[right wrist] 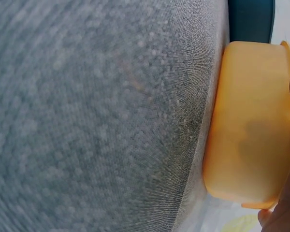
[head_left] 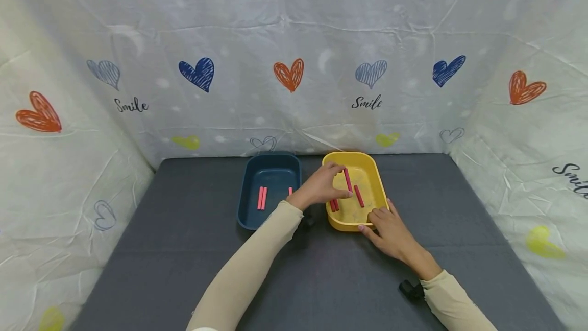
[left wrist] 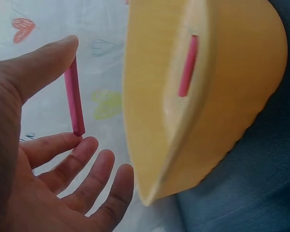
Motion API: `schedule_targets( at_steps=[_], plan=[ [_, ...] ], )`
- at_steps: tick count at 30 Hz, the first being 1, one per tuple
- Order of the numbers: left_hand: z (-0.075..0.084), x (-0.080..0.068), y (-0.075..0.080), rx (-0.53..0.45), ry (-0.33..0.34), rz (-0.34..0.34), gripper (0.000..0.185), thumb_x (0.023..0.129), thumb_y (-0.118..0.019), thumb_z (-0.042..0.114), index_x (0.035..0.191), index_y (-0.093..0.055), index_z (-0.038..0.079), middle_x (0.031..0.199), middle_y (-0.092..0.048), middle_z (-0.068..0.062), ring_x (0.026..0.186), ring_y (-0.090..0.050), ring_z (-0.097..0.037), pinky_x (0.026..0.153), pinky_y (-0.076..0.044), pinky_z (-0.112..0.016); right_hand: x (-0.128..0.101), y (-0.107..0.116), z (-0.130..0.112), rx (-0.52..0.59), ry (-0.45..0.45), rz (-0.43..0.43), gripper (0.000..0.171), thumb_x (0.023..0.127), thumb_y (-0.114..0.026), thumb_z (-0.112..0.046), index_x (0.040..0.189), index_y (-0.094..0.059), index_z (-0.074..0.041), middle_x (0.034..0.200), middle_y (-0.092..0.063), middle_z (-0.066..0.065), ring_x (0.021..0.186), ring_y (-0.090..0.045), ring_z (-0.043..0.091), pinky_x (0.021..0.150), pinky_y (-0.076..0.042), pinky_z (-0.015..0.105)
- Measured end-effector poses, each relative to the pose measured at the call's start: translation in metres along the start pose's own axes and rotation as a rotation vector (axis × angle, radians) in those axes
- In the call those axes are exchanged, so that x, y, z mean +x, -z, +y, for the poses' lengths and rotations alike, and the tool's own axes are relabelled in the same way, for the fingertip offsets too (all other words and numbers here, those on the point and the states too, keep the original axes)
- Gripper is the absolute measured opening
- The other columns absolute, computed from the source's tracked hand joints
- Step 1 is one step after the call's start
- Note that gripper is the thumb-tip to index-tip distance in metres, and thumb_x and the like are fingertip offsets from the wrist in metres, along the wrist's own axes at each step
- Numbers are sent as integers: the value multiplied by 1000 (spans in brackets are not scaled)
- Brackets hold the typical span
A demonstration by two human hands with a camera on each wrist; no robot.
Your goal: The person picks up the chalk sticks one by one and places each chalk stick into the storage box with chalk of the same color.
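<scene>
My left hand (head_left: 341, 182) hovers over the yellow tray (head_left: 367, 162) and pinches one pink stick (head_left: 347, 179) by its ends. The left wrist view shows that stick (left wrist: 74, 96) held between thumb and a fingertip, the other fingers spread. More pink sticks (head_left: 359, 195) lie on the yellow tray's floor, and one (left wrist: 187, 66) shows in the left wrist view. My right hand (head_left: 373, 218) grips the yellow tray's near right corner, fingers on the rim and thumb against the front wall. The right wrist view shows the tray's outer wall (right wrist: 251, 135).
A dark blue tray (head_left: 245, 203) stands just left of the yellow one, with three pink sticks (head_left: 262, 198) inside. Both trays sit on a grey cloth-covered table (head_left: 184, 249). White sheets printed with hearts (head_left: 289, 74) close in the back and both sides.
</scene>
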State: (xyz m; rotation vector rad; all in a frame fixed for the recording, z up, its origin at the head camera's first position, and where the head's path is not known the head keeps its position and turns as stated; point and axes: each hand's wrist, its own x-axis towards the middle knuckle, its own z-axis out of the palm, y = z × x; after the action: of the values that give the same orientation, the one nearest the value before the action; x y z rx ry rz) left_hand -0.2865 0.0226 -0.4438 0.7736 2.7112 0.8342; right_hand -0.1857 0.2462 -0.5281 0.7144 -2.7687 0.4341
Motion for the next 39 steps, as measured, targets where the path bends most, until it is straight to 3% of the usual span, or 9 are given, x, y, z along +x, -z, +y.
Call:
schedule_targets(
  at_steps=[9, 18, 27, 39],
  plan=[
    [-3, 10, -10, 77, 40, -32, 81, 80, -77, 49, 146, -46, 13, 141, -50, -6, 125, -52, -21, 109, -46, -38, 0, 1, 0, -9, -3, -1, 26, 97, -59, -40, 84, -56, -18, 79, -54, -4, 83, -56, 20, 116, -22, 63],
    [-1, 20, -18, 166, 76, -52, 78, 80, -78, 48, 144, -50, 13, 142, -51, -8, 131, -47, -26, 114, -38, -43, 1, 2, -1, -8, -5, -2, 26, 96, -60, -40, 83, -55, -18, 78, -53, -5, 83, -55, 19, 116, -22, 63],
    [1, 24, -27, 245, 86, -75, 75, 79, -77, 51, 140, -53, 14, 140, -53, -6, 130, -47, -25, 118, -31, -41, 0, 0, -1, -12, -8, -3, 26, 97, -60, -40, 82, -53, -19, 77, -51, -6, 83, -54, 18, 117, -21, 62],
    [4, 23, -32, 400, 80, -98, 74, 78, -76, 55, 137, -57, 15, 137, -55, -4, 128, -45, -23, 114, -32, -40, -1, -1, -2, -10, 1, 25, 27, 96, -61, -39, 80, -52, -19, 75, -48, -6, 78, -52, 17, 116, -22, 62]
  ],
)
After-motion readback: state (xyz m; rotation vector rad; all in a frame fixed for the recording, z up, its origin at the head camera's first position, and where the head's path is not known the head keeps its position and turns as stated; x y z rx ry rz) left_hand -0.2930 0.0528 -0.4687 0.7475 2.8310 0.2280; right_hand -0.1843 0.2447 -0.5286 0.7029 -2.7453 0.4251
